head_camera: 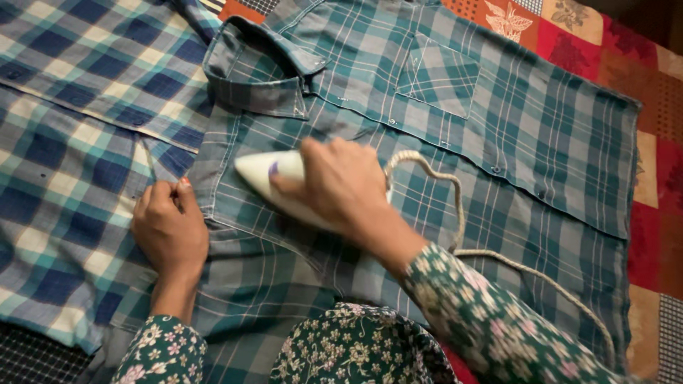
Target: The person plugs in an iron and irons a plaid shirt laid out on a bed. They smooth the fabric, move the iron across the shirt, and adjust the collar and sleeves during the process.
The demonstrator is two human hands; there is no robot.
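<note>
A teal and grey checked shirt (498, 135) lies spread flat, collar at the top left, a chest pocket facing up. My right hand (341, 188) grips the handle of a white clothes iron (267, 178), whose tip points left and rests on the shirt just below the collar. Its braided cream cord (455, 206) loops from the iron's back off to the lower right. My left hand (169, 227) pinches the shirt's left edge with closed fingers, holding the cloth flat next to the iron's tip. Both sleeves are green with a floral print.
A second shirt in blue, cream and teal checks (64, 142) lies to the left, partly under the first. Beneath both is a red, orange and cream patchwork cover (654, 163), seen along the right and top. My floral-clothed knee (356, 348) is at the bottom centre.
</note>
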